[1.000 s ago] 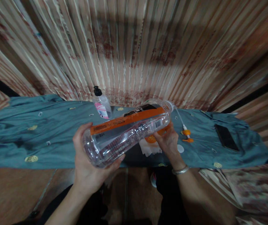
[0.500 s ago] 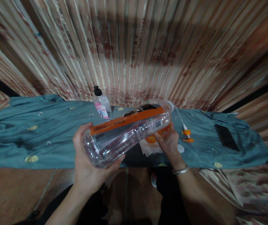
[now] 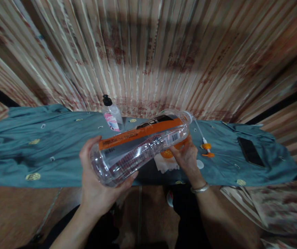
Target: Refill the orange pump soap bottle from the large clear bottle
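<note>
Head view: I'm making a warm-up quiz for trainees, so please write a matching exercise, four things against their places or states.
1. large clear bottle
2. small bottle
3. orange pump
4. phone

A. lying nearest the right end of the cloth
B. upright, with a black cap
C. tilted, its base in the left hand
D. lying with its thin tube attached

Pairs: 1-C, 2-B, 3-D, 4-A

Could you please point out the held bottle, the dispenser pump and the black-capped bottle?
Held bottle (image 3: pixel 142 150), head view: its printed side.
Dispenser pump (image 3: pixel 206 146), head view: orange collar.
Black-capped bottle (image 3: pixel 111 121), head view: pink label.
</note>
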The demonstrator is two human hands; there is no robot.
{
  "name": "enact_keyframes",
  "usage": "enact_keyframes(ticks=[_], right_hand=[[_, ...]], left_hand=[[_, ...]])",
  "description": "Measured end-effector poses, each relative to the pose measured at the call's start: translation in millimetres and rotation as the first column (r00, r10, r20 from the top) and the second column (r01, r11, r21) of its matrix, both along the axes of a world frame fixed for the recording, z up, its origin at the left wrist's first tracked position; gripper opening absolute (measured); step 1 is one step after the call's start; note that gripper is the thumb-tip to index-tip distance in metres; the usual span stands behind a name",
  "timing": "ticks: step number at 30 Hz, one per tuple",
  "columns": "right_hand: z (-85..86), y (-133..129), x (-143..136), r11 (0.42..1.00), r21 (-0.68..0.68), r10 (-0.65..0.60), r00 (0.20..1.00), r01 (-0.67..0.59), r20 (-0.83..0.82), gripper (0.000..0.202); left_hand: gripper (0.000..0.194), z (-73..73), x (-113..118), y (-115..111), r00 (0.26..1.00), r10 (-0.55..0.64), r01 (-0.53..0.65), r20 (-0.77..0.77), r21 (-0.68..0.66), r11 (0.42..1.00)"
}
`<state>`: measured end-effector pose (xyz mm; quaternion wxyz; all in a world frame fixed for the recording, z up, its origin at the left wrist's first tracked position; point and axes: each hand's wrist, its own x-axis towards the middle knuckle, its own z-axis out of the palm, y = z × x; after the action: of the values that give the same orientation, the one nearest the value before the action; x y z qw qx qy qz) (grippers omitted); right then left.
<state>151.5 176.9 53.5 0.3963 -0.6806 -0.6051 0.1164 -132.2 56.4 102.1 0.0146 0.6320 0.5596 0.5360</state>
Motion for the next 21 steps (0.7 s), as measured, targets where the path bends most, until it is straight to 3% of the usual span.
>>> enact_keyframes(ticks=[21], right_hand=[[-1.1,0.5,-1.1,1.000,0.005,-0.016,1.000,0.016,0.005,0.054]], left_hand=[[0.111,-1.9,3.1,0.1,1.000,0.001,-0.001,-0.007,-0.006,1.000]])
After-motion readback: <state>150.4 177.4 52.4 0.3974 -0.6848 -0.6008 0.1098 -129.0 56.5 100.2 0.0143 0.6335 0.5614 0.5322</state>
